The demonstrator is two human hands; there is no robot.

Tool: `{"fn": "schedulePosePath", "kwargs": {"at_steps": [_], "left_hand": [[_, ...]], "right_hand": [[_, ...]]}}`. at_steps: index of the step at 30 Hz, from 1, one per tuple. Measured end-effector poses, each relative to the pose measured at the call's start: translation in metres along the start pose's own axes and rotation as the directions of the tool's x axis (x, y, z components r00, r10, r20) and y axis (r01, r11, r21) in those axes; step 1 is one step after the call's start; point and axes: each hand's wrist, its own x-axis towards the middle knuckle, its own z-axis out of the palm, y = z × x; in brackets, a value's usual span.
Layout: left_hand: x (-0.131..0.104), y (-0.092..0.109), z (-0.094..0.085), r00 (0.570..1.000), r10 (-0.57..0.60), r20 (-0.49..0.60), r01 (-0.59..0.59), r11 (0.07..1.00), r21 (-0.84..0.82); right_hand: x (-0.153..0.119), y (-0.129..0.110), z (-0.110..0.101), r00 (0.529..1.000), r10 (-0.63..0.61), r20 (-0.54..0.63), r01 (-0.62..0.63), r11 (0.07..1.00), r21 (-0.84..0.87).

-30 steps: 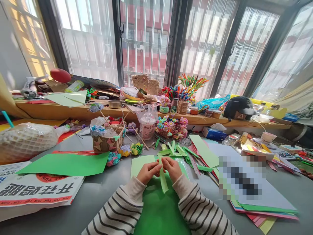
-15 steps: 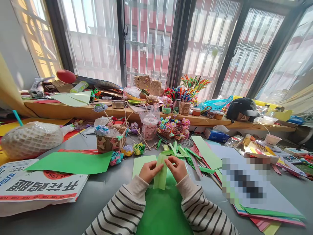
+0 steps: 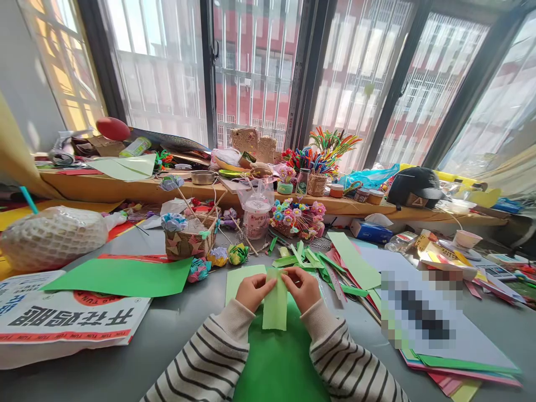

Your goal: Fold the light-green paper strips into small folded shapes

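Observation:
Between my hands hangs a light green paper strip [image 3: 275, 310], creased lengthwise, its lower end loose over a dark green sheet or mat [image 3: 280, 365]. My left hand [image 3: 254, 289] pinches the strip's left edge near the top. On the opposite edge, the thumb and fingers of my right hand [image 3: 302, 286] are closed on the same strip. Partly covered by my left hand, a light green paper sheet [image 3: 238, 282] lies flat on the grey table. Just beyond my right hand is a heap of cut green paper strips [image 3: 310, 258].
On the left lie a bright green sheet [image 3: 121, 277] and a printed white bag [image 3: 71, 324]. A decorated basket [image 3: 190, 243] with paper flowers and a plastic cup [image 3: 257, 218] stand behind. Stacked coloured paper [image 3: 473, 340] lies at right. Craft supplies crowd the window ledge [image 3: 142, 190].
The strip now faces me more flatly, and its lower end hangs slightly lower. Both hands keep their pinch and have barely moved.

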Motion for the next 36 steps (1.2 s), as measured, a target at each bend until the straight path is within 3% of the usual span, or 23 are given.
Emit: {"fn": "schedulePosePath", "kwargs": {"at_steps": [3, 5, 9, 15, 19, 23, 28, 32, 36], "left_hand": [[0.000, -0.001, -0.001, 1.000, 0.007, -0.001, -0.007, 1.000, -0.015], [0.000, 0.000, -0.001, 1.000, 0.023, -0.006, -0.023, 0.999, -0.027], [0.000, 0.002, 0.000, 0.998, 0.021, -0.063, -0.025, 0.998, -0.054], [0.000, 0.001, 0.000, 0.996, -0.036, -0.086, 0.028, 0.995, -0.091], [-0.001, 0.002, 0.000, 0.989, -0.120, -0.091, 0.099, 0.972, -0.211], [-0.002, 0.003, 0.000, 0.980, -0.181, -0.083, 0.142, 0.927, -0.346], [-0.001, 0.005, 0.000, 0.970, -0.228, -0.088, 0.174, 0.896, -0.409], [-0.002, 0.008, 0.001, 0.971, -0.224, -0.081, 0.172, 0.894, -0.415], [-0.003, 0.011, 0.001, 0.974, -0.210, -0.087, 0.159, 0.904, -0.397]], "right_hand": [[0.001, 0.008, 0.003, 0.993, 0.115, 0.006, -0.115, 0.989, 0.093], [0.001, 0.010, 0.004, 0.991, 0.130, 0.026, -0.132, 0.983, 0.125], [0.001, 0.008, 0.004, 0.993, 0.063, 0.100, -0.072, 0.994, 0.087], [-0.001, 0.005, 0.003, 0.998, 0.033, 0.045, -0.033, 0.999, -0.015], [-0.004, 0.003, 0.001, 0.992, -0.125, 0.025, 0.127, 0.990, -0.065], [-0.007, 0.002, -0.001, 0.941, -0.336, 0.025, 0.336, 0.929, -0.157], [-0.008, 0.003, -0.001, 0.837, -0.545, 0.044, 0.531, 0.793, -0.299], [-0.008, 0.005, -0.001, 0.757, -0.650, 0.073, 0.625, 0.686, -0.372], [-0.008, 0.004, -0.001, 0.705, -0.702, 0.102, 0.673, 0.617, -0.407]]}}
